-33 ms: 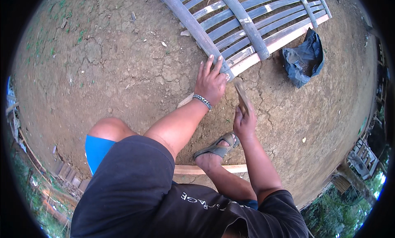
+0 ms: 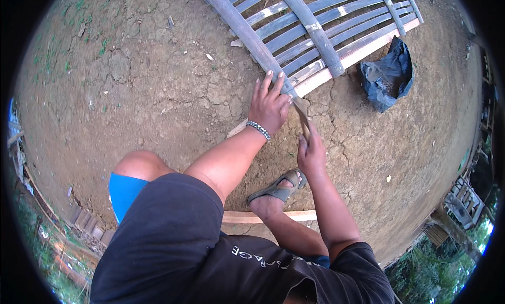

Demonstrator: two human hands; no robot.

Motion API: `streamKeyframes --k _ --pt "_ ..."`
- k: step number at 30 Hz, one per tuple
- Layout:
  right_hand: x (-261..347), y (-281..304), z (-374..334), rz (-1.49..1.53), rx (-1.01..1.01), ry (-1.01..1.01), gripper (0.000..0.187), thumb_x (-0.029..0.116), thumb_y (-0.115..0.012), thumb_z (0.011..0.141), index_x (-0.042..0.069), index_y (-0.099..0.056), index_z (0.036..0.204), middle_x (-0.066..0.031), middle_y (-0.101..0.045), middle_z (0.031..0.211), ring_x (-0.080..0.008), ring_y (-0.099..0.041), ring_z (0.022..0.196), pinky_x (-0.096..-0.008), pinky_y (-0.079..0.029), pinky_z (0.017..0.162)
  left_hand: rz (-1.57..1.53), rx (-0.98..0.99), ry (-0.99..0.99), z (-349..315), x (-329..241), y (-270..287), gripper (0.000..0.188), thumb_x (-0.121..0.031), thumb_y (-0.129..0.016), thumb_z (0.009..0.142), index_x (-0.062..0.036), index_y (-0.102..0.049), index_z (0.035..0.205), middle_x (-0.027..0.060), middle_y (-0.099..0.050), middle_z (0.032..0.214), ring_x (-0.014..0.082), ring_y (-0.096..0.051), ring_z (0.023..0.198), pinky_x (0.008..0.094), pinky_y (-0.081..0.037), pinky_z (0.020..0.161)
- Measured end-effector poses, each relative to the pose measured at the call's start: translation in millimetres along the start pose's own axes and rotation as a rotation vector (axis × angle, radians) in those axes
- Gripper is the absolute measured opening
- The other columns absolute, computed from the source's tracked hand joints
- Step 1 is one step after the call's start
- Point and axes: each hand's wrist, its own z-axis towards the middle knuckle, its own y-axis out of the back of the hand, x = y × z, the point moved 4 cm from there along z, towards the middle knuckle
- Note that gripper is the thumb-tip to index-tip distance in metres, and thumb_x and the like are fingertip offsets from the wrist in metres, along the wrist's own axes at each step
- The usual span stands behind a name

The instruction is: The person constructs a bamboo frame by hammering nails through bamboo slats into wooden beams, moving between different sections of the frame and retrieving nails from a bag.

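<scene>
A slatted panel of dark grey split-bamboo-like strips (image 2: pixel 287 29) lies on the dirt ahead of me, with a pale wooden strip (image 2: pixel 363 54) along its right side. My left hand (image 2: pixel 269 108) steadies its near corner, several fingers stretched over the end of the thick outer pole (image 2: pixel 247 33). The thumb and forefinger are bent together at the tip; anything small between them cannot be made out. Closed in my right hand (image 2: pixel 312 152) is a narrow brown stick-like tool (image 2: pixel 302 114), blurred by motion. Its far end reaches the panel's corner, close to my left fingers.
A crumpled black plastic bag (image 2: pixel 386 78), standing with its mouth open, is right of the panel. A pale wooden strip (image 2: pixel 239 216) lies across the ground by my sandalled foot (image 2: pixel 276 191). Cracked brown dirt (image 2: pixel 158 88) surrounds the panel. Boards and poles (image 2: pixel 465 204) stand at the far right.
My right hand has tipped the brown tool up and left, so its far end now meets the panel's corner. My left hand and the panel have stayed in place.
</scene>
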Motion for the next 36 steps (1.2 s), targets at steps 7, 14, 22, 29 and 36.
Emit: streamKeyframes --k 7,14,22,29,36 --pt "-0.1 6.9 -1.8 0.018 0.056 -0.088 0.048 0.01 -0.06 0.094 0.01 -0.05 0.142 -0.0237 -0.063 0.125 -0.0418 -0.065 0.109 -0.0446 -0.054 0.09 -0.013 0.004 0.004 -1.2 1.0 -0.8 0.011 -0.016 -0.07 0.084 -0.0061 -0.065 0.084 0.0179 -0.045 0.152 0.0436 -0.035 0.143 0.0629 -0.03 0.114" --pt "6.1 14.2 1.3 0.026 0.073 -0.115 0.048 0.012 -0.06 0.096 0.011 -0.049 0.143 -0.024 -0.063 0.125 -0.0425 -0.064 0.109 -0.0462 -0.053 0.09 -0.008 -0.034 -0.029 1.9 0.9 -1.9 0.012 -0.016 -0.071 0.082 -0.0067 -0.064 0.082 0.0181 -0.045 0.152 0.0446 -0.034 0.143 0.0636 -0.031 0.113" --pt "17.8 22.4 8.2 0.04 0.071 -0.148 0.049 0.01 -0.059 0.096 0.01 -0.047 0.143 -0.0249 -0.063 0.123 -0.0438 -0.065 0.108 -0.0454 -0.054 0.088 -0.009 -0.034 -0.032 0.7 1.6 -2.6 0.01 -0.016 -0.071 0.082 -0.0071 -0.066 0.084 0.0184 -0.044 0.153 0.0447 -0.035 0.142 0.0636 -0.032 0.112" --pt "4.8 8.6 2.4 -0.091 0.127 -0.173 0.048 0.013 -0.061 0.095 0.012 -0.048 0.142 -0.0224 -0.062 0.128 -0.0402 -0.066 0.108 -0.0462 -0.054 0.089 -0.007 -0.036 -0.02 -0.3 1.0 -0.7 0.009 -0.015 -0.069 0.083 -0.0065 -0.065 0.084 0.0184 -0.045 0.152 0.0443 -0.035 0.142 0.0637 -0.032 0.112" --pt "5.4 9.2 -1.6 -0.001 0.011 -0.048 0.048 0.012 -0.06 0.096 0.011 -0.049 0.143 -0.0246 -0.064 0.123 -0.041 -0.066 0.109 -0.0443 -0.053 0.091 0.006 -0.008 -0.026 -0.8 1.4 -2.5 0.01 -0.016 -0.069 0.085 -0.0064 -0.064 0.085 0.0188 -0.044 0.152 0.0448 -0.034 0.143 0.0643 -0.031 0.112"
